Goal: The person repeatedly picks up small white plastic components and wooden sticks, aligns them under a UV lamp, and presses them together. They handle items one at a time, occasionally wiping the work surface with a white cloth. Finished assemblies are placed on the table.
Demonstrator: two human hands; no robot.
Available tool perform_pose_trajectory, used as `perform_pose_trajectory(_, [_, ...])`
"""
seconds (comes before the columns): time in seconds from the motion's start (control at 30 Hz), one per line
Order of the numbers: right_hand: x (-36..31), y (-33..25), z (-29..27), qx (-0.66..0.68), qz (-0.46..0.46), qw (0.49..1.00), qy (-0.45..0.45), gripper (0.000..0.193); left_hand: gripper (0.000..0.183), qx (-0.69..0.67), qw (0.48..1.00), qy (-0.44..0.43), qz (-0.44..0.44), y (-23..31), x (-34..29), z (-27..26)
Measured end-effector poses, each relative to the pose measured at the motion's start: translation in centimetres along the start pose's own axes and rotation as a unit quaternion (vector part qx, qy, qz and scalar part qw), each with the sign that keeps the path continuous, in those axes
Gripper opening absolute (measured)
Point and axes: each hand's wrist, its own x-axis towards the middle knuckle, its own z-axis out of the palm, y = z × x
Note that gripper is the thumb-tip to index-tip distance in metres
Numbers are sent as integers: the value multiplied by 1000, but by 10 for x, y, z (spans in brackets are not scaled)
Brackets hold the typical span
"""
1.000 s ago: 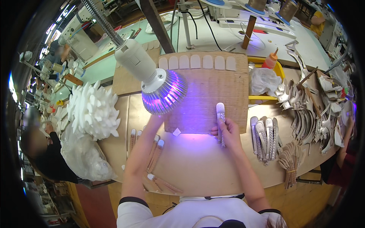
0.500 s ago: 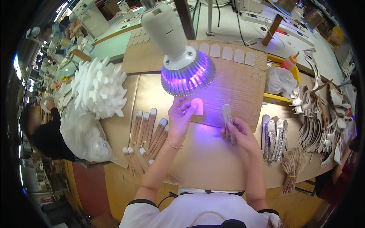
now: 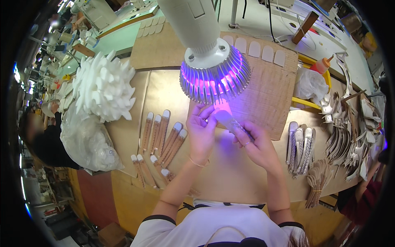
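Observation:
Under the violet-glowing lamp [image 3: 216,76], my left hand [image 3: 201,133] pinches a small round-ended patch [image 3: 223,106], which looks pink in the light. My right hand [image 3: 257,146] grips a grey braided strap [image 3: 230,123], its rounded smooth tip pointing up and left. That tip overlaps the patch near my left fingertips; whether the two touch I cannot tell. Several brown-backed straps with pale tips [image 3: 158,136] lie left of my left arm. To the right of my right hand rests a group of silvery braided straps [image 3: 302,146].
A cardboard sheet [image 3: 267,90] carries a row of pale patches [image 3: 254,49]. White foam pieces [image 3: 103,88] and a clear plastic bag [image 3: 88,140] sit at left. On the right are a yellow bin [image 3: 306,103], an orange-red bottle [image 3: 321,65], a banded strap bundle [image 3: 317,181] and hanging pale strips [image 3: 341,131].
My right hand has moved left and tilted the strap, bringing its tip from well apart to over the patch. The lamp appears larger and farther right in view.

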Motion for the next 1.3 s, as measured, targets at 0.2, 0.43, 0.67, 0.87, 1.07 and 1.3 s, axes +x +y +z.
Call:
perform_pose_trajectory(0.2, [16, -7, 17, 11, -8, 1000, 23, 27, 38, -84, 995, 41, 36, 6, -11, 5])
perform_pose_trajectory(0.43, [22, -11, 18, -3, -18, 1000, 19, 26, 37, -99, 993, 21, 63, 15, -8, 9])
perform_pose_trajectory(0.67, [28, -19, 14, -37, -25, 999, 22, 23, 37, -42, 996, 13, 82, 16, -9, 9])
perform_pose_trajectory(0.87, [28, -21, 13, -40, -14, 999, 13, 23, 38, -41, 995, -1, 95, 17, -11, 8])
perform_pose_trajectory(1.07, [28, -19, 16, -21, -27, 999, 22, 22, 41, -47, 996, 6, 81, 18, -13, 8])
perform_pose_trajectory(1.3, [28, -18, 15, -29, -20, 999, 18, 23, 40, -40, 995, -6, 89, 19, -14, 7])
